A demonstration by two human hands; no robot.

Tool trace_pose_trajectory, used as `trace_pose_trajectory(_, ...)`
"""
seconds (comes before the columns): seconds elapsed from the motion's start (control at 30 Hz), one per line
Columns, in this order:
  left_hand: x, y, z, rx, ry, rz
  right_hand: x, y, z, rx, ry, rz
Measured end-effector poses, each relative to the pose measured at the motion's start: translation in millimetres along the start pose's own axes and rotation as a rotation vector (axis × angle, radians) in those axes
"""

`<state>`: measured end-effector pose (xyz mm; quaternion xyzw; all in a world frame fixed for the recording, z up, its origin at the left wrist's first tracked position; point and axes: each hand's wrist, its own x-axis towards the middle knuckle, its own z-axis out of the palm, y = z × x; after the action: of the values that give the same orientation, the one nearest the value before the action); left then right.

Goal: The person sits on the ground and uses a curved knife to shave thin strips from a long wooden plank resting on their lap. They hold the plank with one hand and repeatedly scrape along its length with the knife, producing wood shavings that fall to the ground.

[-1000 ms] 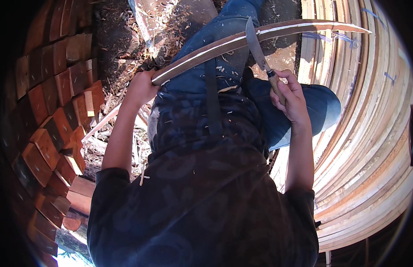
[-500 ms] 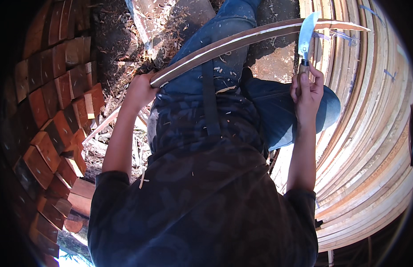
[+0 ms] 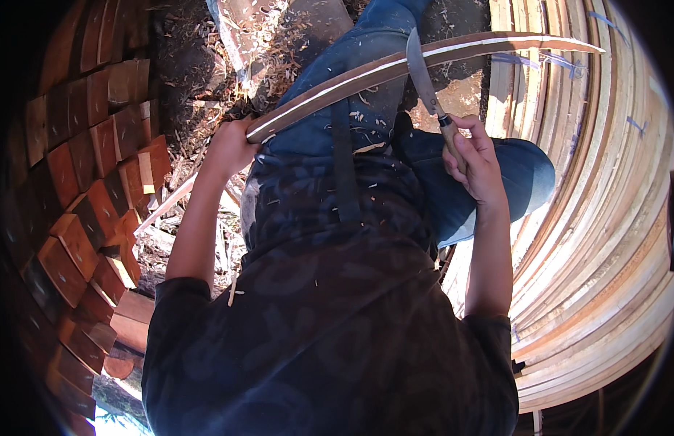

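Observation:
My left hand [image 3: 233, 147] is closed around the near end of a long wooden strip [image 3: 351, 80], brown with a pale stripe along its length. The strip runs across my thigh, and its tapered far end reaches out to the right. In my right hand [image 3: 475, 158] is a knife [image 3: 425, 80] with a wooden handle and a broad, curved blade. The handle is wrapped by my fingers, and the blade points up and to the left. Its upper part overlaps the strip in view; whether it touches the wood I cannot tell.
Long pale wooden strips [image 3: 606, 240] lie stacked along the right, some with blue ties [image 3: 637, 125]. Reddish-brown wood blocks [image 3: 75, 247] are piled on the left. Curled shavings [image 3: 191, 94] litter the ground beside my jeans-covered leg [image 3: 380, 43].
My right hand has moved left and slightly down with the knife. The blade has swung from near the strip's right end to its middle. My left hand and the strip stay almost still.

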<state>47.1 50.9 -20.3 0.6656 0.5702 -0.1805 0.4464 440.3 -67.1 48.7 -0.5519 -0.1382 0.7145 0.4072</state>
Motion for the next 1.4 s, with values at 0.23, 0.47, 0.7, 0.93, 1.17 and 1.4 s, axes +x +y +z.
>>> trace_pose_trajectory(0.23, -3, 9, -6, -0.01, 0.008, 0.029, -2, -8, 21, -0.239, 0.315, -0.428)
trace_pose_trajectory(0.47, -3, 6, -5, -0.004, 0.008, 0.014, 5, -13, 15, -0.456, 0.274, -0.335)
trace_pose_trajectory(0.7, -1, 2, -3, -0.005, 0.02, 0.065, 9, 21, 38, -0.623, -0.093, -0.268)
trace_pose_trajectory(0.93, 3, 9, -5, 0.017, -0.037, 0.012, 4, -14, 26, -0.607, 0.255, -0.262)
trace_pose_trajectory(1.17, 0, 7, -6, 0.008, -0.02, 0.041, 1, -11, 9, -0.304, 0.403, -0.37)
trace_pose_trajectory(1.4, -4, 9, -6, 0.015, 0.007, 0.064, 10, 2, 8, -0.123, 0.438, -0.465)
